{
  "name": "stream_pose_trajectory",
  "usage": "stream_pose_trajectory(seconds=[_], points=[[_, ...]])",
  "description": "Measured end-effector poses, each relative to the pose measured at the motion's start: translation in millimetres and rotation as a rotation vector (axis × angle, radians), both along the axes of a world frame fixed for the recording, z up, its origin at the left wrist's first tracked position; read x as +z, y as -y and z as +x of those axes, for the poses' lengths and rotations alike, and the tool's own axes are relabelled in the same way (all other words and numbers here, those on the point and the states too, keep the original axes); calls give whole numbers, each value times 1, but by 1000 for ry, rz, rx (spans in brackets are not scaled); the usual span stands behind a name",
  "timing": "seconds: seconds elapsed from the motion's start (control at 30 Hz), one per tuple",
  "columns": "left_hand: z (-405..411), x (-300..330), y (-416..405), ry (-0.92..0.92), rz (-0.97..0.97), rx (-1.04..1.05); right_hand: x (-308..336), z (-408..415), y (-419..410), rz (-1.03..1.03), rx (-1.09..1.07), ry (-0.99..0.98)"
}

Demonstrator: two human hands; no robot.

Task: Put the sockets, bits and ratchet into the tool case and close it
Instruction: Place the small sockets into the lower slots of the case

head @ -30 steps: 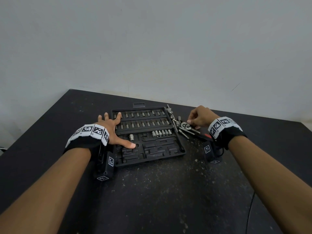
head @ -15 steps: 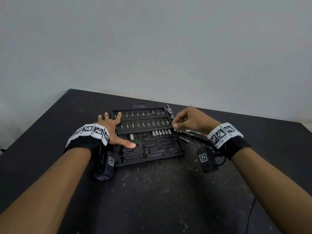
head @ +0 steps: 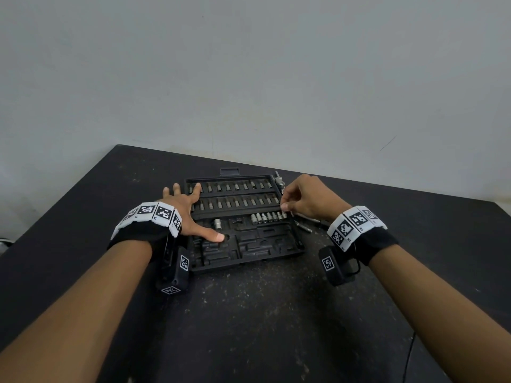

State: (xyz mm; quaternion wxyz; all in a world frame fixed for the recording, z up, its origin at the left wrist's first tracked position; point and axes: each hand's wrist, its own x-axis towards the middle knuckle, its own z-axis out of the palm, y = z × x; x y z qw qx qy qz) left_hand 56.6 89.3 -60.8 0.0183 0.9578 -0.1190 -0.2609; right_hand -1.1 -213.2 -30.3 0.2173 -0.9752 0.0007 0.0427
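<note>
A black tool case [head: 249, 258] lies open on the dark table, two rows of bits [head: 235, 201] filling its far half. A short row of silver sockets [head: 266, 217] stands in the middle right, and one single socket [head: 217, 224] stands to its left. My left hand [head: 190, 217] lies spread flat on the case's left edge, thumb pressing into an empty recess. My right hand [head: 307, 200] hovers over the right end of the socket row, its fingertips pinching a small socket there. Loose metal pieces [head: 302, 226] lie on the table right of the case, mostly hidden behind that hand.
The table [head: 262, 313] is dark and speckled, its far edge meeting a plain wall. A thin black cable [head: 409, 352] runs along the near right. Marker bands and small black boxes sit on both wrists.
My right hand moved left from the loose tools beside the case to the right end of the socket row, carrying a small piece. My left hand stayed put.
</note>
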Motion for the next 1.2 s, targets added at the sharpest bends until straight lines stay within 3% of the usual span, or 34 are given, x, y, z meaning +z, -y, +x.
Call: stream_pose_trajectory(seconds=[0.5,0.73,0.8,0.97,1.2], points=[[-1,0,0,-2,3,0,-3,-12,-6,8,-20,36],[-4,3,1,0,1,-6,5,-4,22,97,-291,219],[-4,4,2,0,0,-9,10,-4,40,0,-319,177],[-5,5,2,-3,4,-10,7,-20,66,-185,-170,-211],[-2,3,1,-5,-11,3,-9,-29,74,-171,-144,-224]])
